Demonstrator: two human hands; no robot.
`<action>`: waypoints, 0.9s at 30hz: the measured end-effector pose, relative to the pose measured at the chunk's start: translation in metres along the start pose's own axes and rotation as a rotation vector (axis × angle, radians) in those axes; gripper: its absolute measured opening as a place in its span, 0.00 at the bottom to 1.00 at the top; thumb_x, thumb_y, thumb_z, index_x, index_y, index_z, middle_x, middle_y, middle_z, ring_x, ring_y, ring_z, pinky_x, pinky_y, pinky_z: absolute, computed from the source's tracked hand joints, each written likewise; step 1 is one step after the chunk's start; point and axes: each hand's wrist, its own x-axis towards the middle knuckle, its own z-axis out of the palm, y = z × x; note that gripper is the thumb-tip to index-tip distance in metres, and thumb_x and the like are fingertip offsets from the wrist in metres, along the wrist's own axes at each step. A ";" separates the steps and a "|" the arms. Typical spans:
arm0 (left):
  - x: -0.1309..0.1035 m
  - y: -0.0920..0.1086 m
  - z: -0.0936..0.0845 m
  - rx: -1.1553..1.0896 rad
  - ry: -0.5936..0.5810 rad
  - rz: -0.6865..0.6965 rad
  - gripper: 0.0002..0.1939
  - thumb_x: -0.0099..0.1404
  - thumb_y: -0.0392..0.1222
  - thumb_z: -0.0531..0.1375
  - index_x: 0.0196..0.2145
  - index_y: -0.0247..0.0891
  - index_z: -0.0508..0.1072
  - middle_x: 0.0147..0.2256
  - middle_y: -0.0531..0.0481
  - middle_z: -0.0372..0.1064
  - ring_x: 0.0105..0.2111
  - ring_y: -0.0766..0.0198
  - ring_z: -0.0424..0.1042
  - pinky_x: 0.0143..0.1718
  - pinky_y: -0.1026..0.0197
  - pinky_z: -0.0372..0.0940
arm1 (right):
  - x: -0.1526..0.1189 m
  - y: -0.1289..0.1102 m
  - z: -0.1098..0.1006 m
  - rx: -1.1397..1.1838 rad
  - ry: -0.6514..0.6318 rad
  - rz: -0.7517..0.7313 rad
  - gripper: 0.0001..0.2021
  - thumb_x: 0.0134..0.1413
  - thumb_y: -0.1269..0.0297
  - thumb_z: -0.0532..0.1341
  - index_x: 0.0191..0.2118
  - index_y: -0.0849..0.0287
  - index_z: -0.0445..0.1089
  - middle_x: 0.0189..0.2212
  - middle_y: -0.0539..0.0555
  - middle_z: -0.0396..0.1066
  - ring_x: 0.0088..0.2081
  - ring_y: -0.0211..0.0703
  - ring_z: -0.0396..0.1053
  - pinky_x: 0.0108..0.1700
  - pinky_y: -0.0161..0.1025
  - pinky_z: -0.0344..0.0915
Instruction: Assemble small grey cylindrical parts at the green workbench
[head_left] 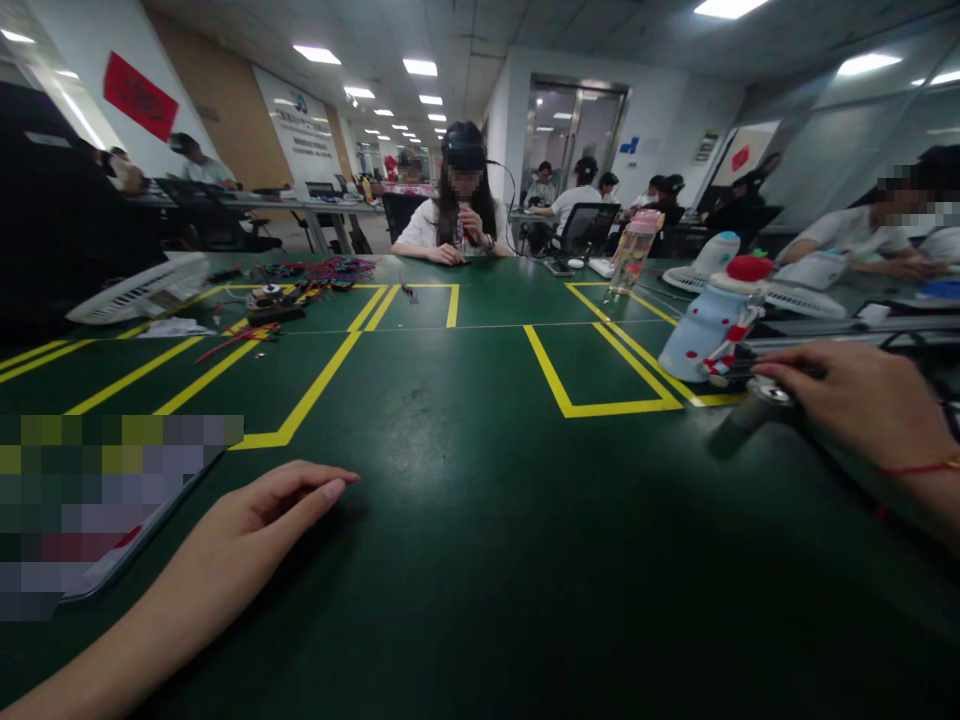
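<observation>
On the right, my right hand [870, 395] is closed, thumb and forefinger pinched at the upper end of a grey metal cylinder [739, 425]. The cylinder leans over the table, its round end face with small holes or screws turned up; motion blurs its lower part. Just behind it stands a light-blue bottle [686, 335] with red dots and a red top. My left hand [289, 505] lies low over the table at the left, thumb against the curled fingers, with nothing visible in them. Left of that hand is a flat, pixelated panel with a dark edge [161, 515].
The green table [450, 560] has yellow tape outlines. Tangled coloured wires [322, 275] and a white fan [142, 290] lie at the far left. A clear bottle with a pink lid [636, 255] stands farther back. A co-worker [457, 210] sits opposite.
</observation>
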 end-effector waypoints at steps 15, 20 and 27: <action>0.000 -0.009 -0.002 -0.010 -0.006 -0.004 0.27 0.61 0.69 0.55 0.48 0.50 0.74 0.51 0.52 0.74 0.54 0.46 0.68 0.54 0.50 0.57 | 0.010 0.041 0.015 0.020 -0.270 0.216 0.15 0.56 0.54 0.63 0.42 0.58 0.81 0.41 0.59 0.77 0.40 0.46 0.69 0.40 0.39 0.57; -0.001 -0.010 -0.003 0.009 -0.022 0.027 0.26 0.63 0.68 0.54 0.48 0.49 0.74 0.50 0.52 0.74 0.53 0.46 0.68 0.53 0.51 0.58 | 0.011 0.042 0.022 0.043 -0.255 0.272 0.16 0.54 0.52 0.64 0.42 0.56 0.81 0.39 0.57 0.78 0.40 0.47 0.70 0.40 0.39 0.58; 0.001 -0.014 -0.003 0.047 -0.022 0.050 0.26 0.64 0.67 0.54 0.48 0.50 0.75 0.50 0.52 0.75 0.53 0.47 0.69 0.53 0.51 0.59 | 0.011 0.040 0.023 0.120 -0.264 0.288 0.17 0.49 0.49 0.64 0.38 0.54 0.81 0.35 0.53 0.78 0.38 0.47 0.70 0.39 0.38 0.59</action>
